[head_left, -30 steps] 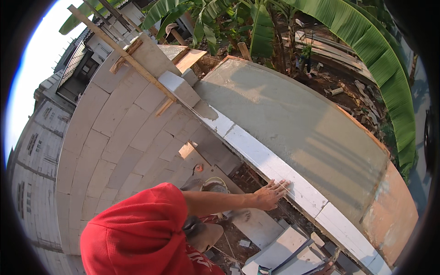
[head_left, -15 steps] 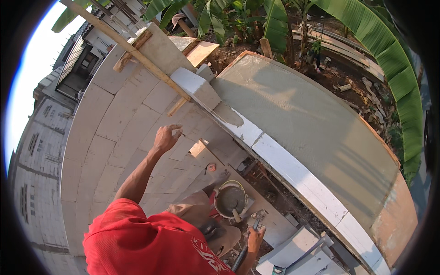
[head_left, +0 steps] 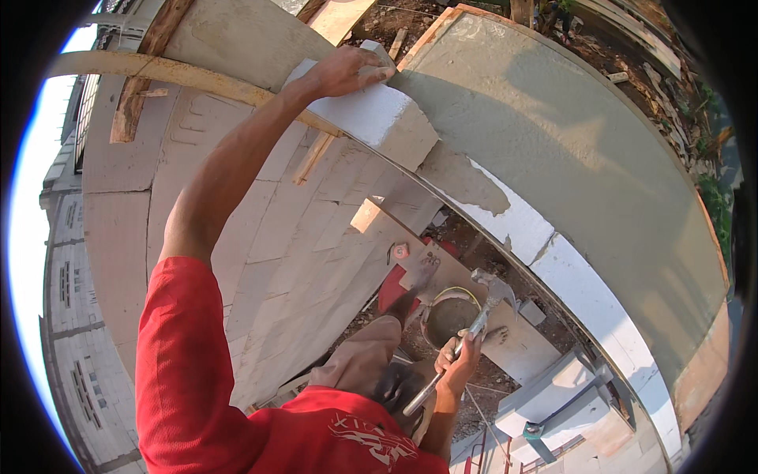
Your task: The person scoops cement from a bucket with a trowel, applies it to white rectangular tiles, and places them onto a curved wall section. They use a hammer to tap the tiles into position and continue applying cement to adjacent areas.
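My left hand (head_left: pixel 351 73) is over the top of a white aerated-concrete block (head_left: pixel 369 114) at the wall's corner, its thumb and fingers apart. Just past the fingertips sits a smaller block piece (head_left: pixel 377 52). I cannot tell whether the palm presses on the block. Low in front of my body, my right hand (head_left: pixel 459 359) is wrapped round the handle of a claw hammer (head_left: pixel 478 317), whose metal head points up and away. Below the hammer, a bucket of grey mortar (head_left: pixel 450 320) stands by my feet, partly hidden by hammer and hand.
Grey mortar (head_left: pixel 462 178) lies on the white block course (head_left: pixel 580 288), beside a smooth concrete slab (head_left: pixel 584 174). A wooden pole (head_left: pixel 189 75) crosses at upper left. A tape measure (head_left: pixel 400 251) rests on a plank (head_left: pixel 521 344). Loose blocks (head_left: pixel 545 387) are stacked at lower right.
My left hand has moved up from in front of the block wall to the corner block. The hammer has been raised, and its head now stands above the bucket. The view has shifted.
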Available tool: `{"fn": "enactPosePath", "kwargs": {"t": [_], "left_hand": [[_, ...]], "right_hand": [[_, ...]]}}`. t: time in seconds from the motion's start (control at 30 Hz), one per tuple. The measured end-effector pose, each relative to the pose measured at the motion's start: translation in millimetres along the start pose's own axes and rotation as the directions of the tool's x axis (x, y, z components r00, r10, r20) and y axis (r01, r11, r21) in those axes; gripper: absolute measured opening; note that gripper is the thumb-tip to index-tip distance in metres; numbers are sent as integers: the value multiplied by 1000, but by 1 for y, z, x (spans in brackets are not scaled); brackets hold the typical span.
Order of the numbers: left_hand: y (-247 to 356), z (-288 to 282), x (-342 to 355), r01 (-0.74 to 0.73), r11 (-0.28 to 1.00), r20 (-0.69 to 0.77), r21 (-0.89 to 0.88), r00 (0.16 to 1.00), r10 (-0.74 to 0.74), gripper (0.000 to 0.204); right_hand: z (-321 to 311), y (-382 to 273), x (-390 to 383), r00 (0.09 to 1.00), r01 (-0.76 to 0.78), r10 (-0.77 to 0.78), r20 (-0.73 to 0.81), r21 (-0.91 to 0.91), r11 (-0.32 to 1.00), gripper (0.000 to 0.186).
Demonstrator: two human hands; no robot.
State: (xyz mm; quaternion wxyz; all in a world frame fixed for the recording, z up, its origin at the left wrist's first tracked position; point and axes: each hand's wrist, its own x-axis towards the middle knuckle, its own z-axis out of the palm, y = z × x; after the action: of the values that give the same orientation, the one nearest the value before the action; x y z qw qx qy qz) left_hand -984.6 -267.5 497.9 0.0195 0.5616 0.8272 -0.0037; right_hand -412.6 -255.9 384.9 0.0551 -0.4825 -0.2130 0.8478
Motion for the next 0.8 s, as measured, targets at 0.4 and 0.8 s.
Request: {"fn": "enactPosePath", "kwargs": {"t": [0.4, 0.8], "left_hand": [[-4, 25, -8, 176, 943, 52, -282, 984, -168, 80], [-9, 28, -12, 173, 939, 37, -297, 985, -169, 72]], "right_hand": [[117, -29, 74, 916, 302, -179, -360, 325, 896, 52], [248, 39, 116, 993, 77, -69, -93, 88, 993, 50]]}}
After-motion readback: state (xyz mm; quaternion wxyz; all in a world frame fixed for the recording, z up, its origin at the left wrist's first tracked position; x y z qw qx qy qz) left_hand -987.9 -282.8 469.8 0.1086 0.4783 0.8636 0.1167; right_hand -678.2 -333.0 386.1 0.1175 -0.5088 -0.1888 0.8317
